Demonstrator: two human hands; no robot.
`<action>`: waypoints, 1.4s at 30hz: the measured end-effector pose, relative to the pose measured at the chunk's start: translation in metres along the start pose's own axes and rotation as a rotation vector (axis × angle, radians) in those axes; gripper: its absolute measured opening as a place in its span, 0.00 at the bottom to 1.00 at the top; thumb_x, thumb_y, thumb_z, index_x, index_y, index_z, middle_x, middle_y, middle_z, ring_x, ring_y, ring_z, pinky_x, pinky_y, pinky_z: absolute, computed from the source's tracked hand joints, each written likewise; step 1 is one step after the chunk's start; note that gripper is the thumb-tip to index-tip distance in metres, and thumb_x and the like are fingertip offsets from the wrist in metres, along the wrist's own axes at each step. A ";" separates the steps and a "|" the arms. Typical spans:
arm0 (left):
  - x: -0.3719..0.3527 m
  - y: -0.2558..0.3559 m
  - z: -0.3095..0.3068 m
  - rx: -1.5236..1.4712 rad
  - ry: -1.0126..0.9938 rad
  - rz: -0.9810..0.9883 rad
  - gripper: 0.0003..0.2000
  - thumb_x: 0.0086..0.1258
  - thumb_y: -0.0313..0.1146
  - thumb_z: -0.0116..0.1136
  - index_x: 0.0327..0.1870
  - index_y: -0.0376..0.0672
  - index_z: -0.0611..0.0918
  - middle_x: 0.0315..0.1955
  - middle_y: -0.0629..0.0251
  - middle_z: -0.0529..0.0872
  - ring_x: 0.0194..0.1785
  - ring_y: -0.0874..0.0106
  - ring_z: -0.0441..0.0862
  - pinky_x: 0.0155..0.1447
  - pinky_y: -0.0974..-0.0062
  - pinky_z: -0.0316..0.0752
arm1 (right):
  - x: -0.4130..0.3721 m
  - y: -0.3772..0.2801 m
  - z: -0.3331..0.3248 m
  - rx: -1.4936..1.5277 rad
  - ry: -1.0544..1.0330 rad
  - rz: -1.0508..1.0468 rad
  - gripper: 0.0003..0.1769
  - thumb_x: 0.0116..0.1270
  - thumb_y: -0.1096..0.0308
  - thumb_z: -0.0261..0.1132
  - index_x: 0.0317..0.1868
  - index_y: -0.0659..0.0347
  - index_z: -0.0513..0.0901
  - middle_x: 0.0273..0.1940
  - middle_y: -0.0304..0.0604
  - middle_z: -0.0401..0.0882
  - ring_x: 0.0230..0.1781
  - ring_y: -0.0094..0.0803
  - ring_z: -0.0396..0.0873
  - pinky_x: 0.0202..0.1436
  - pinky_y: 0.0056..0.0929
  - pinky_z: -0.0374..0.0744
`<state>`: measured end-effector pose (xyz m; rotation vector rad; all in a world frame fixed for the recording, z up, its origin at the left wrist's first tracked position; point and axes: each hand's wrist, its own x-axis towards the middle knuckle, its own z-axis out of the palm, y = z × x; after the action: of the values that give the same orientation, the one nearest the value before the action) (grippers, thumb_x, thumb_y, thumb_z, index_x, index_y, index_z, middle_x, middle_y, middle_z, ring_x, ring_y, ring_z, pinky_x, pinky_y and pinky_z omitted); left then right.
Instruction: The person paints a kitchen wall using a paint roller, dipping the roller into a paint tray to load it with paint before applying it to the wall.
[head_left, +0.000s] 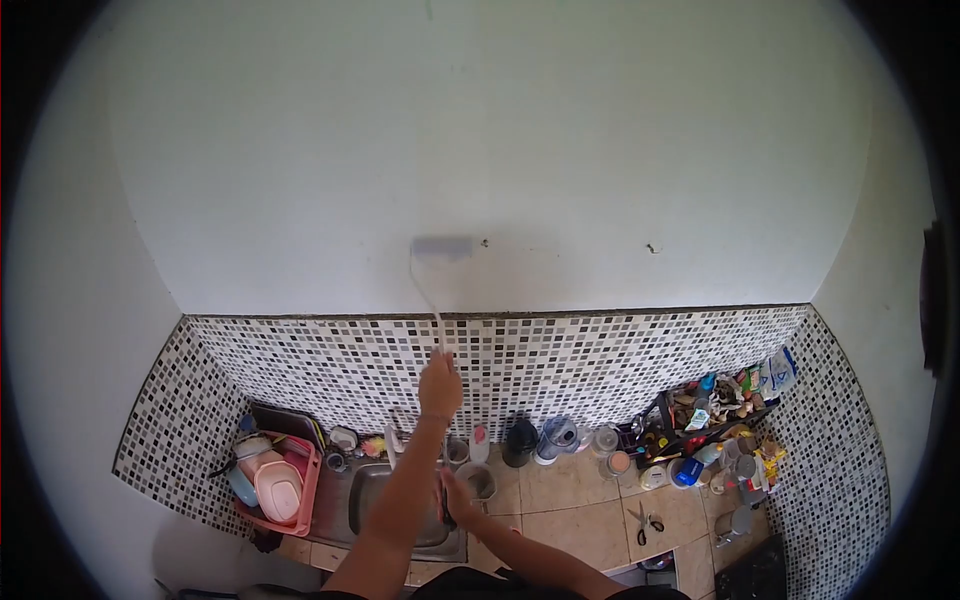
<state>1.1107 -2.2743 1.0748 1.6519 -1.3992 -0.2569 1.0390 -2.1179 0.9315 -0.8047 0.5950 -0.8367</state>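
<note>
A paint roller (442,247) lies against the white wall, a little above the tiled strip. Its thin frame runs down to my left hand (440,387), which is wrapped round the handle in front of the mosaic tiles. Lower down, over the right side of the sink (375,500), my right hand (458,498) is closed round the lower part of the roller's pole, where something red and dark shows. Both arms reach forward from the bottom edge. My left forearm hides part of the sink.
A pink dish basket (310,490) with bowls stands left of the sink. Along the tiles are a dark jug (519,442), a clear water container (555,440) and several jars. Scissors (640,523) lie on the counter (570,505). A cluttered black rack (690,440) fills the right corner.
</note>
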 end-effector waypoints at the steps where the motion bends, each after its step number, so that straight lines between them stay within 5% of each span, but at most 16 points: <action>1: -0.011 -0.017 0.008 0.013 -0.020 -0.020 0.15 0.77 0.39 0.41 0.40 0.35 0.73 0.25 0.42 0.82 0.32 0.41 0.80 0.35 0.47 0.73 | -0.008 0.011 -0.002 -0.008 0.022 0.029 0.36 0.69 0.31 0.47 0.20 0.57 0.66 0.13 0.37 0.64 0.05 0.27 0.65 0.08 0.23 0.64; 14: 0.026 0.031 -0.021 -0.025 0.102 0.076 0.14 0.78 0.39 0.41 0.39 0.35 0.74 0.17 0.46 0.77 0.26 0.43 0.77 0.29 0.50 0.68 | 0.009 -0.043 0.038 -0.001 0.037 -0.051 0.37 0.67 0.29 0.49 0.18 0.56 0.65 0.12 0.37 0.63 0.06 0.26 0.65 0.08 0.22 0.61; 18: -0.006 -0.005 0.005 -0.049 0.068 0.030 0.14 0.78 0.38 0.41 0.39 0.35 0.74 0.18 0.45 0.78 0.26 0.43 0.77 0.30 0.51 0.68 | 0.004 0.006 -0.006 -0.044 -0.028 0.018 0.38 0.66 0.27 0.46 0.20 0.56 0.66 0.12 0.38 0.64 0.07 0.28 0.68 0.11 0.25 0.67; 23: -0.047 -0.061 0.036 0.014 -0.025 -0.023 0.11 0.77 0.36 0.43 0.40 0.36 0.73 0.20 0.44 0.80 0.28 0.44 0.79 0.30 0.49 0.71 | -0.019 0.070 -0.024 0.011 0.071 0.121 0.37 0.66 0.28 0.48 0.20 0.56 0.65 0.12 0.38 0.64 0.08 0.26 0.66 0.10 0.24 0.64; 33: -0.006 -0.002 0.003 -0.123 0.021 0.015 0.14 0.78 0.37 0.41 0.40 0.33 0.73 0.17 0.46 0.77 0.25 0.44 0.77 0.28 0.51 0.67 | 0.001 -0.006 -0.003 -0.040 0.023 0.034 0.37 0.68 0.29 0.48 0.20 0.57 0.66 0.13 0.38 0.64 0.08 0.26 0.66 0.10 0.22 0.64; 42: -0.052 -0.049 0.031 -0.034 -0.052 -0.076 0.15 0.78 0.38 0.41 0.39 0.33 0.74 0.19 0.46 0.78 0.26 0.44 0.77 0.29 0.51 0.67 | -0.030 0.047 -0.016 0.011 0.093 0.108 0.38 0.67 0.28 0.48 0.19 0.57 0.67 0.10 0.39 0.65 0.07 0.26 0.67 0.10 0.21 0.64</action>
<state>1.1058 -2.2493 1.0013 1.6832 -1.3643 -0.3675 1.0307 -2.0801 0.8893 -0.7196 0.7095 -0.7811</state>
